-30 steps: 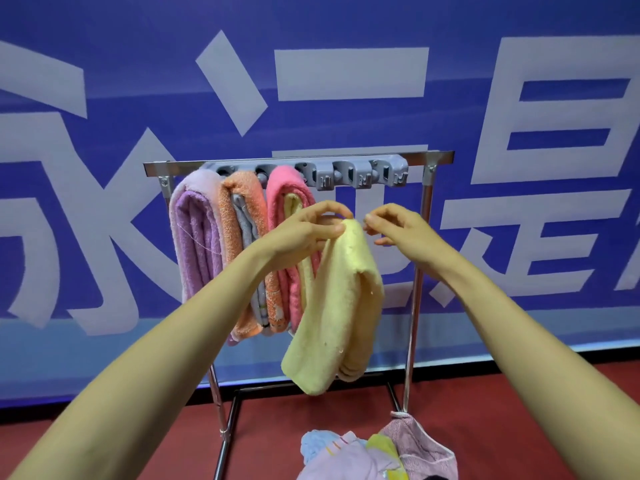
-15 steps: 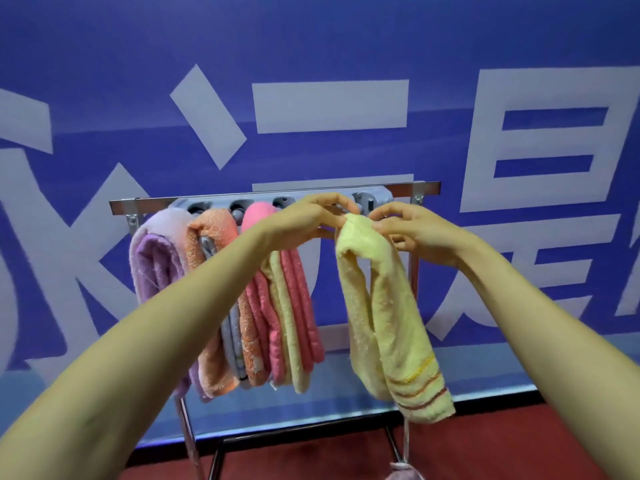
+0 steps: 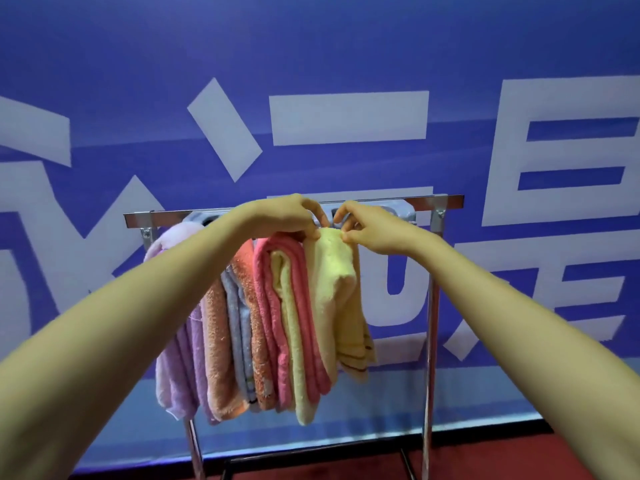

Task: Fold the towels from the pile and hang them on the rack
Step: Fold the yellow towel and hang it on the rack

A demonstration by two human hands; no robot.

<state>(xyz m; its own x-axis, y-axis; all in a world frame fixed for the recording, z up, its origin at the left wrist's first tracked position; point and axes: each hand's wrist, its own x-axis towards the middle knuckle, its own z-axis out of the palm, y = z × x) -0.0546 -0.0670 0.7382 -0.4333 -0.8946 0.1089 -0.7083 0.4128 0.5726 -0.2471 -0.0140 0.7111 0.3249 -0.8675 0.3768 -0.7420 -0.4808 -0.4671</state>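
Both hands are up at the rack's (image 3: 446, 201) top bar, close together. Left hand (image 3: 294, 216) and right hand (image 3: 374, 227) each pinch the top fold of the yellow towel (image 3: 334, 271) between thumb and fingers, and their fingertips nearly meet above it. From that grip the towel hangs straight down, with its striped hem at the bottom. I cannot tell whether it already sits on a hook, because my hands cover that stretch of the bar and the middle of the grey hook strip (image 3: 401, 209).

Just left of my left hand, touching the yellow towel, hangs a pink towel (image 3: 268, 306) wrapped round a pale one (image 3: 294, 334). Further left come an orange towel (image 3: 216, 341) with a grey-blue towel (image 3: 239, 323) inside it, then a purple towel (image 3: 173, 368). My left forearm crosses in front of the tops of those last three.

To the right of my right hand the bar is bare as far as the post (image 3: 431, 323). Behind everything stands a blue banner (image 3: 346, 57) with big white characters, and below my arms a red floor (image 3: 519, 455).
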